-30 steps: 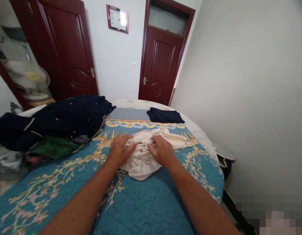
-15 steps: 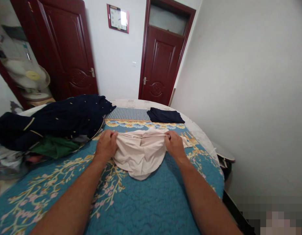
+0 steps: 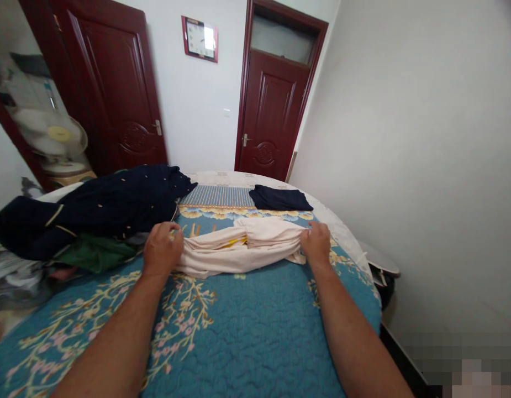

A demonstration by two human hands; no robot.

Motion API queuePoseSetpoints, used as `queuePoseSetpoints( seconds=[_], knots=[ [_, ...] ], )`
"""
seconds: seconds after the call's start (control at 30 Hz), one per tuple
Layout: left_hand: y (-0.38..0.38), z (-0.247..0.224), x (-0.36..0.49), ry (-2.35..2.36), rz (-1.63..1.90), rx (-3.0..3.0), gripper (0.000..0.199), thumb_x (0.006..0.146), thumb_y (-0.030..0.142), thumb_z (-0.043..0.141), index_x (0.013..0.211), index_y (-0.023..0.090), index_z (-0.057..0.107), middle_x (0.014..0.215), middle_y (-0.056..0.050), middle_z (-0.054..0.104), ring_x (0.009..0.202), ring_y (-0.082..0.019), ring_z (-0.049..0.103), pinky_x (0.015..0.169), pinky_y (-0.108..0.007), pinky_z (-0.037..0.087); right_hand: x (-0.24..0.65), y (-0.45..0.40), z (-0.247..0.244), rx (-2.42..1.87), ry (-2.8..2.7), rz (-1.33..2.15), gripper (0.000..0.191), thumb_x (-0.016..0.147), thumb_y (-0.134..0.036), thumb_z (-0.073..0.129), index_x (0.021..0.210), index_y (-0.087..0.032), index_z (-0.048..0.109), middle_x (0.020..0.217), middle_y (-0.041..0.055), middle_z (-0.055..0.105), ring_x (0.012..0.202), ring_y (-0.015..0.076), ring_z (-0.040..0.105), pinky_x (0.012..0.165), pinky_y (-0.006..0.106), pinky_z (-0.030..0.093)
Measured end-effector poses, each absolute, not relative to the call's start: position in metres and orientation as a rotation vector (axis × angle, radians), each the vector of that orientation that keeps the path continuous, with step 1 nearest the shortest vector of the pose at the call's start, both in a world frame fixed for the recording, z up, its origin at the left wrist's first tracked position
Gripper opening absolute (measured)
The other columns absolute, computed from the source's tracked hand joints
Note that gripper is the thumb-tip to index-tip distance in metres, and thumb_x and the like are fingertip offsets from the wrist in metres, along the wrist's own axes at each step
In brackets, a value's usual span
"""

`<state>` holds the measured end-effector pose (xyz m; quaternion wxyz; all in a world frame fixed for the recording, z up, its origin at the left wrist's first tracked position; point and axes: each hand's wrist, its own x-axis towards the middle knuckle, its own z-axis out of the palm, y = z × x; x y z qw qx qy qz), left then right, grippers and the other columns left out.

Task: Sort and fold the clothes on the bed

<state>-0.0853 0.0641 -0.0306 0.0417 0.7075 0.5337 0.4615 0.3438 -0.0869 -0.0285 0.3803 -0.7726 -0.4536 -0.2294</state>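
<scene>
A pale pink cloth (image 3: 238, 257) stretches sideways in loose folds above the blue flowered cover (image 3: 255, 337), with a bit of yellow showing at its middle. My left hand (image 3: 163, 247) is closed on the cloth's left end. At the right end, my right hand (image 3: 316, 243) pinches the cloth between thumb and fingers. A folded dark navy cloth (image 3: 281, 198) lies beyond, toward the far right of the cover.
A heap of dark navy clothing (image 3: 114, 202) lies at the left, with a green garment (image 3: 95, 253) under it. Behind are two dark red doors, a wall clock (image 3: 200, 38) and a white fan (image 3: 58, 132). A pale wall rises at the right.
My hands have moved apart, the left one leftward and the right one rightward. The pink cloth between them is now wider and narrower front to back; its rounded lower part no longer hangs toward me.
</scene>
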Motion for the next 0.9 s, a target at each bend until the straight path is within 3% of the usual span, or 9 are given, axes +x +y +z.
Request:
queuePoseSetpoints(
  seconds=[0.1,0.27,0.43,0.63,0.8,0.9],
  knots=[
    [0.048,-0.030,-0.054,1.257,1.456,2.402,0.028,0.096,0.038,0.053,0.111,0.021,0.069,0.119,-0.013,0.071,0.120,-0.030,0.063,0.114,-0.043,0.044,0.305,-0.083,-0.020,-1.656,-1.353,-0.630,0.031,0.094,-0.017,0.045,0.114,-0.017,0.068,0.117,0.0147,0.066,0.119,0.0279,0.056,0.110,0.045,0.043],
    [0.030,-0.047,-0.001,1.100,1.115,2.496,0.040,0.097,0.043,0.060,0.130,0.022,0.069,0.125,-0.014,0.073,0.119,-0.031,0.065,0.109,-0.044,0.047,0.231,-0.072,-0.030,-1.558,-1.695,-0.453,0.029,0.099,-0.031,0.059,0.126,-0.020,0.065,0.124,0.0139,0.065,0.120,0.0285,0.057,0.108,0.044,0.047],
    [0.030,-0.050,0.010,1.159,0.957,2.470,0.032,0.102,0.037,0.048,0.107,0.022,0.076,0.105,-0.012,0.076,0.103,-0.027,0.068,0.096,-0.038,0.050,0.215,-0.058,-0.043,-1.700,-1.791,-0.318,0.020,0.101,-0.020,0.055,0.113,-0.021,0.071,0.107,0.0106,0.070,0.105,0.0251,0.063,0.097,0.036,0.049],
    [0.027,-0.027,-0.008,1.124,1.058,2.381,0.037,0.100,0.037,0.044,0.094,0.020,0.076,0.098,-0.010,0.076,0.099,-0.026,0.068,0.094,-0.036,0.049,0.248,-0.060,-0.030,-1.617,-1.665,-0.401,0.022,0.103,-0.022,0.049,0.099,-0.019,0.071,0.097,0.0091,0.070,0.096,0.0239,0.063,0.092,0.034,0.048],
    [0.030,-0.007,-0.029,1.194,1.266,2.165,0.038,0.097,0.042,0.046,0.098,0.019,0.078,0.102,-0.007,0.079,0.098,-0.024,0.068,0.090,-0.032,0.049,0.297,-0.070,-0.017,-1.700,-1.408,-0.453,0.023,0.101,-0.026,0.049,0.094,-0.020,0.070,0.094,0.0090,0.071,0.093,0.0241,0.062,0.087,0.034,0.047],
    [0.031,-0.001,-0.036,1.219,1.237,2.099,0.038,0.095,0.044,0.049,0.093,0.020,0.078,0.095,-0.005,0.079,0.092,-0.024,0.069,0.083,-0.030,0.049,0.313,-0.072,-0.016,-1.715,-1.367,-0.462,0.023,0.100,-0.028,0.048,0.094,-0.020,0.069,0.094,0.0095,0.071,0.092,0.0248,0.062,0.087,0.035,0.047]
  ],
)
